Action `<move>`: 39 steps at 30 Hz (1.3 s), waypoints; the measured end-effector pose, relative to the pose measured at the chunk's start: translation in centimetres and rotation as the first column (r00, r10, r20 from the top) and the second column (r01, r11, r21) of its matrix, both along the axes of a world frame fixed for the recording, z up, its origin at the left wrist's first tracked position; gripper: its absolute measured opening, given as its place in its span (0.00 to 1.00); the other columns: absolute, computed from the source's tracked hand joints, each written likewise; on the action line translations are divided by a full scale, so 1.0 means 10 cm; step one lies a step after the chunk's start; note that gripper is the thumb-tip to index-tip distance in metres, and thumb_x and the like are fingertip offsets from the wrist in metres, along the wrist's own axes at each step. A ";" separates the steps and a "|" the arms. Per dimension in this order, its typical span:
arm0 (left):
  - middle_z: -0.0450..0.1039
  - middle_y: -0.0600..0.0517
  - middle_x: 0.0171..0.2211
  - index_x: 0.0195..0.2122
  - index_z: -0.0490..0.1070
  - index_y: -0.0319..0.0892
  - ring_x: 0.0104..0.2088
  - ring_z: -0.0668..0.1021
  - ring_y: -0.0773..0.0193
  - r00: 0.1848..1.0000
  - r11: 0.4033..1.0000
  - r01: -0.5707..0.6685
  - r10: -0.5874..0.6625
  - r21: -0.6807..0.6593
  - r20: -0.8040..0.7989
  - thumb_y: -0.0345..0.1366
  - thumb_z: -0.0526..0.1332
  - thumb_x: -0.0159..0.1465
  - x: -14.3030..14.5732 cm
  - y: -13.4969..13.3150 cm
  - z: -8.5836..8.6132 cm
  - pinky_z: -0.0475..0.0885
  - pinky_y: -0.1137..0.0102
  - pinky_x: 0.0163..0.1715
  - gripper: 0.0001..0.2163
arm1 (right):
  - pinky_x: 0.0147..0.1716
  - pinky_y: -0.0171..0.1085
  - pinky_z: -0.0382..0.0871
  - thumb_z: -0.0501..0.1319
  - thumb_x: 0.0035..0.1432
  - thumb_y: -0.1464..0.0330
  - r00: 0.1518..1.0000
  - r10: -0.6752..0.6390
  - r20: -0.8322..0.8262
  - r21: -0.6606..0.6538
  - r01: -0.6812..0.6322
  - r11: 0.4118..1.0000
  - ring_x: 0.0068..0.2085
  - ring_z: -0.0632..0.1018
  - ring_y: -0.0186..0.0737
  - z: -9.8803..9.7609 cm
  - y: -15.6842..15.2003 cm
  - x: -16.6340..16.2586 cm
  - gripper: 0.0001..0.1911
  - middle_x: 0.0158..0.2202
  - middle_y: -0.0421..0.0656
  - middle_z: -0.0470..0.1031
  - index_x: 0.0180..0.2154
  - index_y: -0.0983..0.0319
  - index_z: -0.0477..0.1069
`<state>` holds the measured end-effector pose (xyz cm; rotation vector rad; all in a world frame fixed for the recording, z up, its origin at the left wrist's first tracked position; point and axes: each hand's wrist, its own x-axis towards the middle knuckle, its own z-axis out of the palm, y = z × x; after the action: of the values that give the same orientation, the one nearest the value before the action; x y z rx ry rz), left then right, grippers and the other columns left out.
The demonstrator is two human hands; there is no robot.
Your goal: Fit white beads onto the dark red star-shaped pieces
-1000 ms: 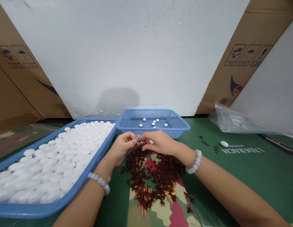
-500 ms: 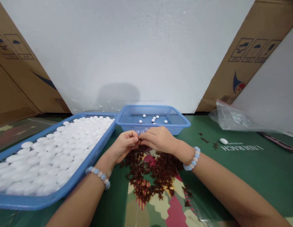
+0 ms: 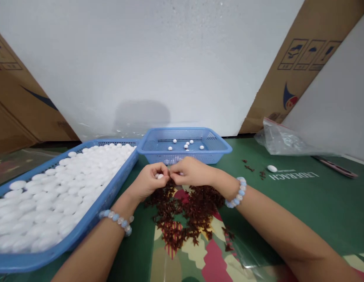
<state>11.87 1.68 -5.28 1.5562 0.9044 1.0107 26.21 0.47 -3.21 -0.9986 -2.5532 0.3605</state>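
**Six or so beads done, a trayful to go**

Roughly six white beads (image 3: 186, 145) lie loose in the small blue basket (image 3: 220, 145) at the far side of the bench (image 3: 305, 211), while the large blue tray (image 3: 90, 219) on the left is heaped full of white beads (image 3: 61, 192). Judged from that, the work looks barely begun.

The left hand (image 3: 148, 184) is curled closed around one white bead (image 3: 160, 176), which shows between its fingers. The right hand (image 3: 190, 172) pinches something small against it, fingertip to fingertip; what it grips is too small to tell. Both hands hover just above a pile of dark red star-shaped pieces (image 3: 184, 211) spread on a patterned sheet.

Off to the right lie a lone white bead (image 3: 271, 169), a few stray red bits, and a clear plastic bag (image 3: 283, 141).
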 end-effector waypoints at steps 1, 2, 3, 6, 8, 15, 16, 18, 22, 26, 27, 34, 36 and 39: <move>0.60 0.59 0.12 0.12 0.61 0.37 0.16 0.60 0.74 0.999 0.999 -0.036 0.036 0.024 0.017 0.24 0.56 0.37 -0.04 0.03 0.00 0.52 0.78 0.17 0.04 | 0.15 0.26 0.51 0.48 0.43 0.76 0.999 0.020 -0.038 -0.069 -0.022 0.997 0.15 0.57 0.23 0.01 0.01 0.02 0.10 0.12 0.34 0.55 0.14 0.66 0.58; 0.61 0.59 0.12 0.12 0.61 0.38 0.17 0.61 0.74 0.996 0.995 -0.084 0.082 0.049 0.047 0.24 0.56 0.38 -0.08 0.05 0.00 0.54 0.78 0.18 0.04 | 0.15 0.25 0.52 0.48 0.43 0.76 0.996 0.032 -0.081 -0.131 -0.043 0.990 0.15 0.57 0.22 0.02 0.01 0.05 0.10 0.12 0.33 0.55 0.14 0.66 0.58; 0.61 0.59 0.14 0.12 0.61 0.38 0.18 0.62 0.74 0.988 0.988 -0.138 0.132 0.073 0.085 0.24 0.56 0.38 -0.12 0.08 0.00 0.54 0.78 0.19 0.04 | 0.15 0.24 0.53 0.47 0.44 0.76 0.991 0.036 -0.125 -0.183 -0.059 0.981 0.15 0.58 0.22 0.04 0.02 0.07 0.10 0.13 0.34 0.56 0.16 0.66 0.59; 0.63 0.59 0.16 0.14 0.62 0.39 0.19 0.62 0.75 0.954 0.961 -0.257 0.237 0.098 0.181 0.26 0.56 0.40 -0.20 0.13 0.02 0.56 0.79 0.21 0.03 | 0.14 0.24 0.54 0.44 0.49 0.73 0.968 0.001 -0.251 -0.285 -0.075 0.955 0.15 0.58 0.22 0.07 0.04 0.13 0.12 0.15 0.35 0.57 0.20 0.67 0.61; 0.64 0.59 0.17 0.14 0.62 0.39 0.19 0.63 0.75 0.949 0.961 -0.265 0.246 0.079 0.198 0.27 0.57 0.40 -0.19 0.12 0.03 0.57 0.79 0.21 0.03 | 0.13 0.24 0.52 0.46 0.49 0.71 0.951 -0.032 -0.308 -0.326 -0.074 0.943 0.16 0.57 0.22 0.07 0.06 0.16 0.12 0.15 0.35 0.56 0.22 0.68 0.63; 0.66 0.59 0.18 0.17 0.62 0.39 0.22 0.66 0.74 0.952 0.980 -0.200 0.188 0.023 0.242 0.25 0.59 0.39 -0.06 0.03 0.06 0.59 0.80 0.22 0.06 | 0.14 0.26 0.52 0.50 0.46 0.75 0.894 -0.163 -0.417 -0.371 -0.004 0.929 0.16 0.58 0.22 0.06 0.10 0.21 0.07 0.18 0.36 0.62 0.27 0.69 0.66; 0.66 0.59 0.18 0.18 0.62 0.40 0.22 0.66 0.75 0.951 0.981 -0.192 0.181 0.020 0.251 0.25 0.59 0.39 -0.05 0.02 0.07 0.59 0.80 0.22 0.07 | 0.14 0.26 0.52 0.50 0.46 0.75 0.890 -0.175 -0.420 -0.369 0.009 0.929 0.16 0.58 0.22 0.07 0.10 0.21 0.07 0.17 0.36 0.62 0.27 0.69 0.66; 0.66 0.59 0.17 0.19 0.61 0.40 0.22 0.67 0.75 0.950 0.984 -0.177 0.168 0.010 0.263 0.25 0.59 0.38 -0.04 0.01 0.08 0.59 0.81 0.22 0.07 | 0.15 0.26 0.54 0.51 0.45 0.76 0.887 -0.192 -0.420 -0.359 0.032 0.933 0.17 0.60 0.22 0.08 0.10 0.22 0.07 0.18 0.36 0.63 0.26 0.68 0.66; 0.65 0.60 0.17 0.19 0.61 0.40 0.21 0.66 0.75 0.946 0.985 -0.172 0.168 -0.011 0.277 0.24 0.59 0.37 -0.03 0.00 0.08 0.60 0.81 0.21 0.08 | 0.19 0.26 0.58 0.52 0.44 0.77 0.884 -0.224 -0.410 -0.319 0.091 0.943 0.21 0.64 0.24 0.10 0.10 0.24 0.07 0.22 0.38 0.67 0.28 0.68 0.67; 0.63 0.61 0.16 0.19 0.63 0.41 0.20 0.65 0.76 0.944 0.982 -0.186 0.189 -0.040 0.272 0.25 0.60 0.37 -0.02 -0.02 0.06 0.60 0.82 0.20 0.08 | 0.21 0.27 0.60 0.52 0.45 0.76 0.896 -0.274 -0.350 -0.275 0.182 0.944 0.23 0.66 0.26 0.12 0.13 0.30 0.09 0.26 0.40 0.69 0.30 0.67 0.67; 0.63 0.60 0.15 0.18 0.63 0.40 0.19 0.65 0.76 0.945 0.981 -0.186 0.193 -0.051 0.263 0.25 0.60 0.36 -0.02 -0.02 0.05 0.60 0.82 0.19 0.08 | 0.23 0.28 0.61 0.52 0.45 0.76 0.896 -0.301 -0.327 -0.262 0.220 0.940 0.25 0.67 0.26 0.14 0.14 0.33 0.09 0.27 0.40 0.69 0.31 0.66 0.67; 0.65 0.59 0.15 0.15 0.67 0.42 0.19 0.65 0.74 0.936 0.968 -0.229 0.248 -0.101 0.250 0.27 0.64 0.30 -0.02 0.01 0.11 0.61 0.82 0.16 0.09 | 0.37 0.36 0.59 0.52 0.47 0.76 0.686 -0.726 -0.040 -0.188 0.709 0.680 0.35 0.68 0.35 0.27 0.13 1.09 0.06 0.31 0.44 0.69 0.28 0.66 0.67; 0.66 0.58 0.15 0.15 0.68 0.43 0.18 0.65 0.73 0.934 0.963 -0.249 0.267 -0.103 0.237 0.31 0.65 0.29 -0.03 0.02 0.13 0.62 0.81 0.14 0.09 | 0.36 0.38 0.61 0.50 0.50 0.71 0.553 -0.833 0.022 -0.193 0.819 0.540 0.36 0.68 0.34 0.25 0.07 1.35 0.08 0.35 0.43 0.66 0.32 0.65 0.65; 0.66 0.57 0.17 0.17 0.69 0.46 0.20 0.65 0.70 0.927 0.952 -0.299 0.305 -0.062 0.218 0.38 0.65 0.31 -0.03 0.00 0.13 0.64 0.81 0.14 0.10 | 0.33 0.39 0.63 0.48 0.52 0.68 0.388 -0.921 0.047 -0.230 0.901 0.368 0.36 0.68 0.34 0.19 0.00 1.62 0.11 0.39 0.43 0.63 0.38 0.64 0.60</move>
<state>11.57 1.69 -3.96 1.2692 1.0117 1.3584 42.41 0.48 -1.35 -2.2270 -1.4634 0.3243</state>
